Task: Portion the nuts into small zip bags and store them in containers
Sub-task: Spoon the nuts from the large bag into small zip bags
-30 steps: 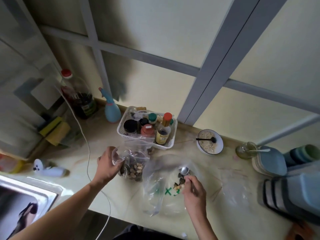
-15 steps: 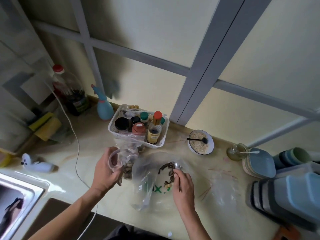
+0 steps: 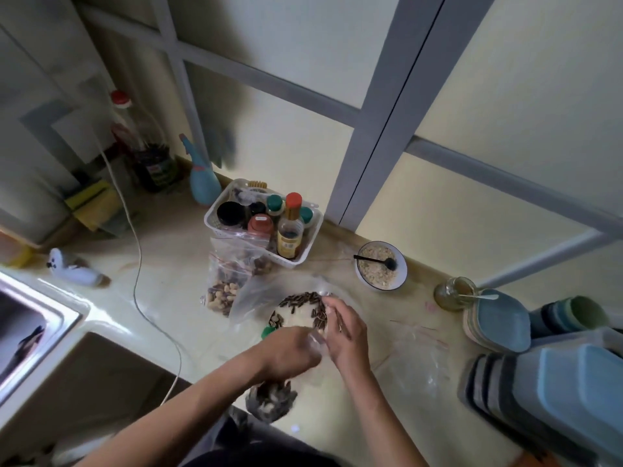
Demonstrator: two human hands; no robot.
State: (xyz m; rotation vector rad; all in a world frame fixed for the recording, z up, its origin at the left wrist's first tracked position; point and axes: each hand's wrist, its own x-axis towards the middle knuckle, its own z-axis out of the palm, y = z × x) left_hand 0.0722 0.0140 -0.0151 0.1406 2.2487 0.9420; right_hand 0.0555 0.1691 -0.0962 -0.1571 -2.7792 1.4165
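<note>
**Both hands meet over a bag of striped seeds at the counter's near edge**

Lowest in the frame, a small clear plastic bag of dark striped seeds (image 3: 271,401) hangs blurred at the front edge of the pale stone counter (image 3: 161,291), just below the left hand (image 3: 288,348). That hand's fingers are curled around the clear plastic at the bag's top. The right hand (image 3: 345,333) sits just beside it, fingers bent, pinching something thin; what exactly it grasps is too blurred to tell. Directly beyond the hands lies a large clear plastic bag with a pile of striped seeds and pale nuts (image 3: 300,310). To its left, a clear zip bag of mixed nuts with a red seal strip (image 3: 227,281) leans against a white plastic basket of bottles and jars (image 3: 263,224). Right of centre stands a white bowl of pale grains with a black spoon (image 3: 381,266), then a small glass jar (image 3: 455,293). Flat empty zip bags (image 3: 416,352) lie right of the hands. Stacked blue and grey plastic containers (image 3: 553,369) fill the lower right. A steel sink (image 3: 30,318) occupies the left edge, and a blue spray bottle (image 3: 202,183) stands farther back.
</note>
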